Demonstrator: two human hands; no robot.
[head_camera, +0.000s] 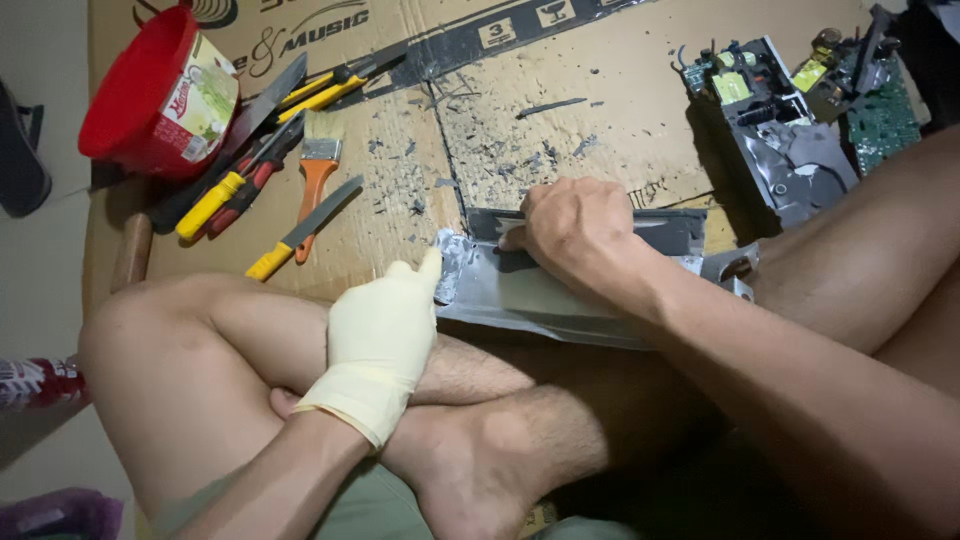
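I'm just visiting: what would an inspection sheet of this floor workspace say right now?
Surface: flattened cardboard sheet, strewn with dark scrapings.
Job's things: grey metal panel lying across the person's crossed legs.
Clutter: red plastic tub, paintbrush, yellow-handled knife, pliers, dismantled circuit boards.
Grippers: gloved left hand touches the panel's left end; bare right hand fisted on its top edge; any tool inside is hidden.
Cables: nothing seen.
Surroundings: pale floor at left.

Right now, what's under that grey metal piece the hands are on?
Flat brown cardboard dotted with grey flakes lies under the grey metal piece, whose near edge sits over a leg. The right hand hides its middle.
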